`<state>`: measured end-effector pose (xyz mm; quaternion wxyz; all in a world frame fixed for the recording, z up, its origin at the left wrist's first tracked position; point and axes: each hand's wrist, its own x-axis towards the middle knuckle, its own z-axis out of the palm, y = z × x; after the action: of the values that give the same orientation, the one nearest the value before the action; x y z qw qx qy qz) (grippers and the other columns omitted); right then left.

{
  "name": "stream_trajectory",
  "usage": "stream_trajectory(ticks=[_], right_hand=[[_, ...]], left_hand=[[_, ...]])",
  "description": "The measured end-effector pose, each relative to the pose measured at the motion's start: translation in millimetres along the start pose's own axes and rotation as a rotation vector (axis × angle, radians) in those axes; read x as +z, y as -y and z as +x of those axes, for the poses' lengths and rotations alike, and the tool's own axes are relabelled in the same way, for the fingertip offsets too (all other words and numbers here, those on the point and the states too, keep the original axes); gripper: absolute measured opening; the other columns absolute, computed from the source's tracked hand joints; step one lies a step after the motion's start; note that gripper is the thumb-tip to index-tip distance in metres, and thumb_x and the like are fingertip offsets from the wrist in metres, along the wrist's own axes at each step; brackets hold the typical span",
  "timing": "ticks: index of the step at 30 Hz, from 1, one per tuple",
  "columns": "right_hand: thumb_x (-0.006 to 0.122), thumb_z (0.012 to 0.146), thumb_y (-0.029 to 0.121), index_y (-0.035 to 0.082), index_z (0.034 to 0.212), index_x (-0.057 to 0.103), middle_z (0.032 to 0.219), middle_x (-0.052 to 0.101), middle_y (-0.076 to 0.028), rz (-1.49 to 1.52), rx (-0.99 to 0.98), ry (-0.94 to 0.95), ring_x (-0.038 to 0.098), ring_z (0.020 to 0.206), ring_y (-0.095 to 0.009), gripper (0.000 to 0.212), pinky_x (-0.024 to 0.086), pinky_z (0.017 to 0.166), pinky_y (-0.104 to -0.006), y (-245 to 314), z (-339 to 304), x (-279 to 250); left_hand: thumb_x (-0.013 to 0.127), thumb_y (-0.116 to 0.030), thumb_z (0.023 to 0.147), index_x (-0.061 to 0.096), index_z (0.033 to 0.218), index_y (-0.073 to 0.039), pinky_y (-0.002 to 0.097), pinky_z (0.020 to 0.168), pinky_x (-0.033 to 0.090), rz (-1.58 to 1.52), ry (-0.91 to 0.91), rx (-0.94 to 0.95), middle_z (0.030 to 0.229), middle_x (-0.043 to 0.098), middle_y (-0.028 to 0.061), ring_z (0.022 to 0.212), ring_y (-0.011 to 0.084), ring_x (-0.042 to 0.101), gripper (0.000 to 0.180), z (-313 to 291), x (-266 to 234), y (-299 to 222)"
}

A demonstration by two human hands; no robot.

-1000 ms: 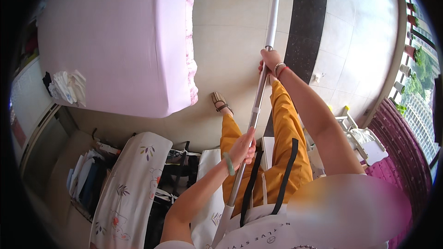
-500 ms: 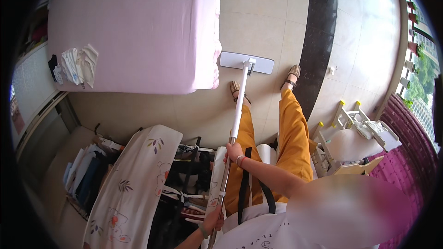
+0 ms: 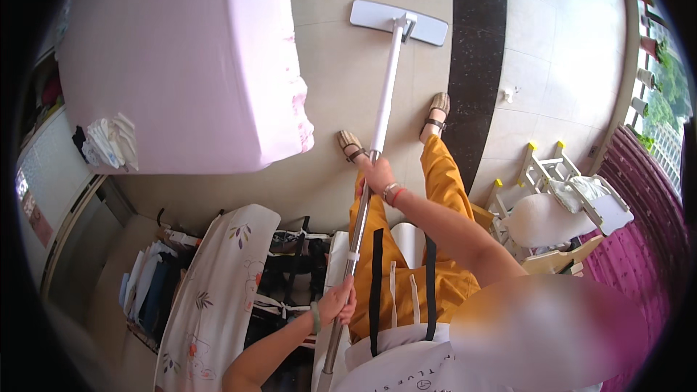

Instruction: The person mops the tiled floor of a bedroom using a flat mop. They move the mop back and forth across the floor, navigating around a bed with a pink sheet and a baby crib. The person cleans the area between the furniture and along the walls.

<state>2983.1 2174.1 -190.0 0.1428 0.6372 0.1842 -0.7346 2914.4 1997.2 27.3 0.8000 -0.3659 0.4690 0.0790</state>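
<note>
A flat mop (image 3: 385, 94) slants up the view, its tube white at the far end and silver nearer me. Its wide pale rectangular head (image 3: 428, 27) lies flat on the tiles beyond my feet, right of the bed. My right hand (image 3: 377, 176) is wrapped around the tube near the joint of white and silver. Lower down, my left hand (image 3: 336, 300), with a green bangle at the wrist, grips the silver part. Both hands are closed on the tube.
A bed with a pink sheet (image 3: 181, 65) stands at left, folded clothes (image 3: 109, 141) on its corner. Near me are a flowered cover (image 3: 218, 283) and a dark clothes rack (image 3: 290, 261). A folding ladder (image 3: 544, 167) stands right, by a purple curtain (image 3: 639, 210). A dark strip (image 3: 475, 65) crosses the floor.
The mop head has slid forward, away from me, and slightly right. Both hands have moved forward with the tube. My feet sit farther left in the view.
</note>
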Motion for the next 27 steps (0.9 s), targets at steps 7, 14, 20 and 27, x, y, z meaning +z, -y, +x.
stream_trajectory(ticks=[7,14,20,27], right_hand=[[0.042,0.084,0.016,-0.006,0.097,0.043,0.069,0.056,-0.014,-0.017,-0.145,-0.154,0.061,0.051,-0.026,0.026,0.054,0.043,-0.0375,199,87,-159],[0.045,0.085,0.021,0.0,0.101,0.043,0.067,0.051,-0.006,0.022,-0.172,-0.292,0.056,0.053,-0.017,0.027,0.054,0.048,-0.0361,245,94,-246],[0.042,0.082,0.016,-0.002,0.088,0.042,0.058,0.049,-0.009,0.196,-0.125,-0.31,0.054,0.043,-0.022,0.019,0.049,0.039,-0.0378,137,66,-207],[0.041,0.083,0.02,-0.006,0.085,0.04,0.06,0.049,-0.013,0.361,0.009,-0.239,0.054,0.041,-0.026,0.027,0.049,0.035,-0.0397,-12,24,-82]], left_hand=[[0.037,-0.064,0.084,0.038,0.072,-0.011,0.0255,0.037,0.033,0.172,0.089,0.227,0.049,0.03,-0.0015,0.037,0.0083,0.031,0.054,75,135,-195],[0.042,-0.067,0.081,0.036,0.071,-0.011,0.0235,0.037,0.031,0.257,0.055,0.242,0.05,0.029,-0.0025,0.038,0.007,0.029,0.057,98,211,-251],[0.042,-0.064,0.082,0.036,0.07,-0.01,0.0226,0.034,0.03,0.287,-0.03,0.152,0.05,0.03,-0.0038,0.036,0.0063,0.028,0.056,79,154,-168],[0.038,-0.058,0.088,0.037,0.074,-0.011,0.0213,0.036,0.026,0.336,-0.161,0.039,0.052,0.028,-0.0048,0.038,0.0054,0.025,0.049,17,34,-55]])
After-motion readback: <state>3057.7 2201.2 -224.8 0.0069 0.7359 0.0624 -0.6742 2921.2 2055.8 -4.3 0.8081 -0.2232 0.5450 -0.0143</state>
